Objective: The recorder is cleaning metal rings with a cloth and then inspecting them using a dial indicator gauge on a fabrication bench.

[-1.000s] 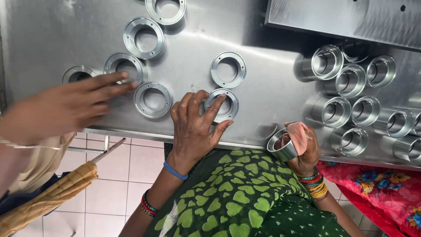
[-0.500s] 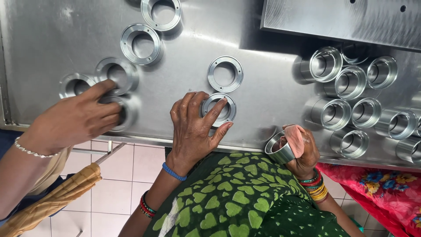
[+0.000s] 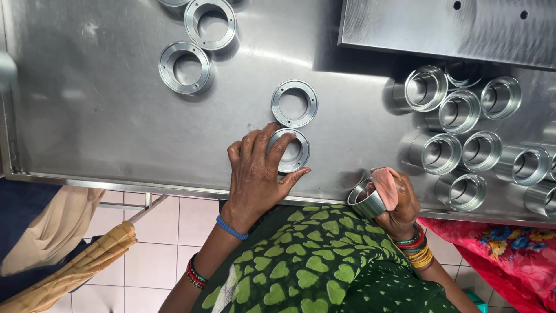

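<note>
Steel-grey flat ring [image 3: 291,150] is lying under the left hand [image 3: 258,174], fingers spread; right hand [image 3: 395,200] is gripping a short metal sleeve [image 3: 366,201].

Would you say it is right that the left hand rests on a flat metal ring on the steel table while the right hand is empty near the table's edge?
Not quite. In the head view the right hand is not empty: it holds a short metal sleeve at the steel table's near edge. The rest stands: the left hand rests on a flat metal ring.
</note>
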